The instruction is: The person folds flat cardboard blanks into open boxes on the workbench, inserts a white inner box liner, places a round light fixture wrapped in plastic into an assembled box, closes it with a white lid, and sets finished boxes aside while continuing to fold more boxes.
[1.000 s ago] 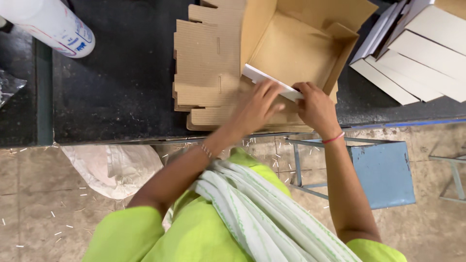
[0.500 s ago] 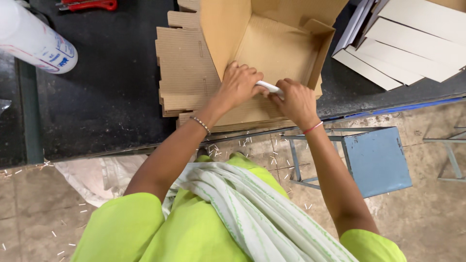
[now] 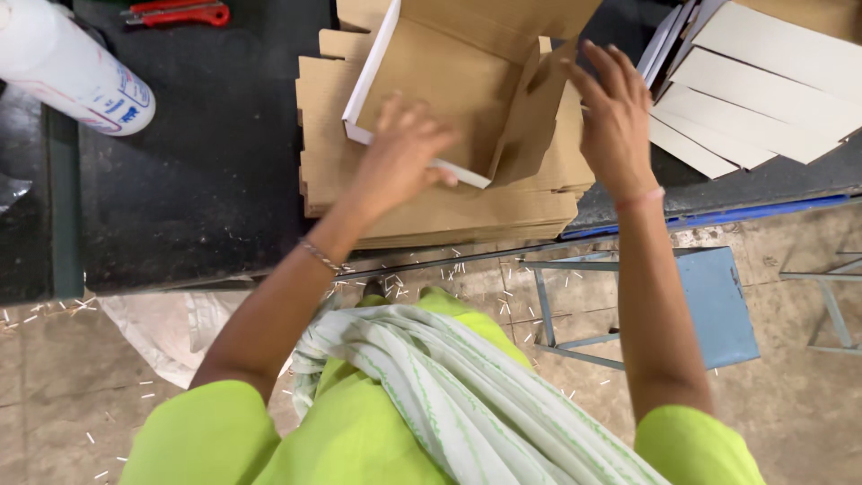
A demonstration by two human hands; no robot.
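A half-folded brown cardboard box with white-edged walls sits on a stack of flat cardboard blanks on the dark worktable. My left hand presses on the box's near wall, its fingers curled over the white edge. My right hand is lifted off the box, fingers spread, just to the right of the box's right flap and holding nothing.
A pile of white flat sheets lies at the right. A white cylinder lies at the far left, with red-handled scissors near the top edge. A blue stool stands on the floor below the table edge.
Both hands were pressing the box's near wall together; now my right hand has let go and lifted to the right. The box's walls stand more upright.
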